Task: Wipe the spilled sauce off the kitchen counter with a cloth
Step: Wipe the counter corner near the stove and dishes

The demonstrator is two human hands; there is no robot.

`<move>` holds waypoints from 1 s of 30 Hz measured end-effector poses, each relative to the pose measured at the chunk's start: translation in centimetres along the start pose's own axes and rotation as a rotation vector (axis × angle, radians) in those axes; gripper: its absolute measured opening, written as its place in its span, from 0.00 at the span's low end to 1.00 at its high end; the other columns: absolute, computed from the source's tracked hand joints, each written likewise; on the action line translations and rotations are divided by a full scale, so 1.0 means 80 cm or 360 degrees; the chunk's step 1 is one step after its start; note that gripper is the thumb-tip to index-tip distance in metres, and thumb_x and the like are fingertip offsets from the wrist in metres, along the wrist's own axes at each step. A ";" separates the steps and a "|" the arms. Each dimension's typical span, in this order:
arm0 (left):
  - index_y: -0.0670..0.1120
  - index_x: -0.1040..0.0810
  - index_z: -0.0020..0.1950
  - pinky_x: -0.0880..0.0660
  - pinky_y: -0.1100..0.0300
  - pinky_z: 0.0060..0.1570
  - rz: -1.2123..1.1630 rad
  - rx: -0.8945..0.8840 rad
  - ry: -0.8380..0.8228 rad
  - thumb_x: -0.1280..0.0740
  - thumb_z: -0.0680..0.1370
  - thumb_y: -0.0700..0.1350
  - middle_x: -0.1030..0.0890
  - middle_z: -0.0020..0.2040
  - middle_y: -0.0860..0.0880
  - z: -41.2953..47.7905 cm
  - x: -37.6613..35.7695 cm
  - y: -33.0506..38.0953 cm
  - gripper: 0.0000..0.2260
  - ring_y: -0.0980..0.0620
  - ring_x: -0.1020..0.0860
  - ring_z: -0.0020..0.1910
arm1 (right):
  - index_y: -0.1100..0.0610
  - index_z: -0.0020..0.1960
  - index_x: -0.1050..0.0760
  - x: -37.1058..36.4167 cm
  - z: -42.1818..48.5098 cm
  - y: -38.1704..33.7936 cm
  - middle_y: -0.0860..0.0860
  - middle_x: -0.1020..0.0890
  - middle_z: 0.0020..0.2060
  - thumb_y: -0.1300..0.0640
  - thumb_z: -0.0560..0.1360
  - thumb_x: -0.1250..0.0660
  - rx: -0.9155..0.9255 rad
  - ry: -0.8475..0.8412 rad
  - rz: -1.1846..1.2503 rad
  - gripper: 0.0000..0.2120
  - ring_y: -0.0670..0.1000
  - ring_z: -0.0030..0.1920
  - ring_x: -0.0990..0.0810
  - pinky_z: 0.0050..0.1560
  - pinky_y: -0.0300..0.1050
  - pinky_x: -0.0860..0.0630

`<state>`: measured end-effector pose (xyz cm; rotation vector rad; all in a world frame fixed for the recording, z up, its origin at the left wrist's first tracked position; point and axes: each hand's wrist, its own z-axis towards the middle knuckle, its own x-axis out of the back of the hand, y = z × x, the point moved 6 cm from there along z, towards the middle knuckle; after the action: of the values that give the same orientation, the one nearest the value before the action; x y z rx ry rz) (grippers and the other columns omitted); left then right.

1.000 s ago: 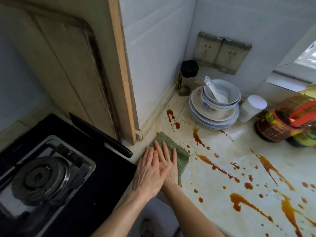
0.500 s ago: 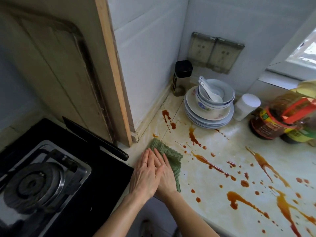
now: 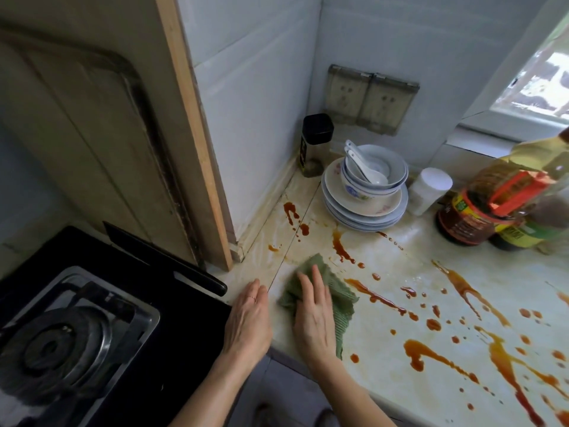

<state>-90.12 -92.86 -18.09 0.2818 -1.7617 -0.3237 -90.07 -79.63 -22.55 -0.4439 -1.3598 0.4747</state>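
While sauce (image 3: 381, 300) streaks the bench (image 3: 400, 260), the right grip (image 3: 314, 315) presses flat, fingers straight, on the cloth (image 3: 341, 302), just right of the stove (image 3: 172, 349). Left grip (image 3: 248, 318) lies flat, released, on the bench between stove and cloth.

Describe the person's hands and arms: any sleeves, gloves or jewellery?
No sleeves, gloves or watch show anywhere up to the frame's edge. The left hand wears a thin ring on one finger; the right hand shows none.
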 end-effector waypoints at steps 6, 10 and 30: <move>0.43 0.48 0.76 0.48 0.58 0.74 -0.0016 0.0055 0.0093 0.46 0.78 0.35 0.46 0.77 0.45 0.008 0.007 0.003 0.27 0.49 0.46 0.75 | 0.54 0.66 0.27 -0.030 0.014 -0.050 0.56 0.28 0.70 0.54 0.78 0.40 0.0412 -0.0139 -0.0249 0.17 0.55 0.74 0.34 0.70 0.61 0.34; 0.41 0.44 0.75 0.44 0.58 0.72 -0.0023 0.0005 0.0043 0.42 0.75 0.34 0.44 0.76 0.43 0.016 0.004 0.006 0.28 0.47 0.42 0.74 | 0.50 0.70 0.29 -0.005 0.020 -0.010 0.52 0.32 0.74 0.44 0.81 0.47 0.0178 -0.0040 -0.0473 0.22 0.53 0.76 0.39 0.74 0.59 0.46; 0.40 0.42 0.73 0.30 0.56 0.63 -0.0220 0.0028 0.0235 0.42 0.73 0.30 0.40 0.72 0.41 0.036 0.017 0.000 0.28 0.44 0.31 0.66 | 0.46 0.77 0.41 -0.048 0.108 -0.051 0.46 0.42 0.78 0.46 0.83 0.52 0.0179 -0.0430 -0.0533 0.23 0.56 0.79 0.55 0.74 0.67 0.62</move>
<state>-93.22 -93.13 -17.43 0.4310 -1.6040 -0.3771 -98.86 -84.97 -22.06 -0.0547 -1.6223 0.3386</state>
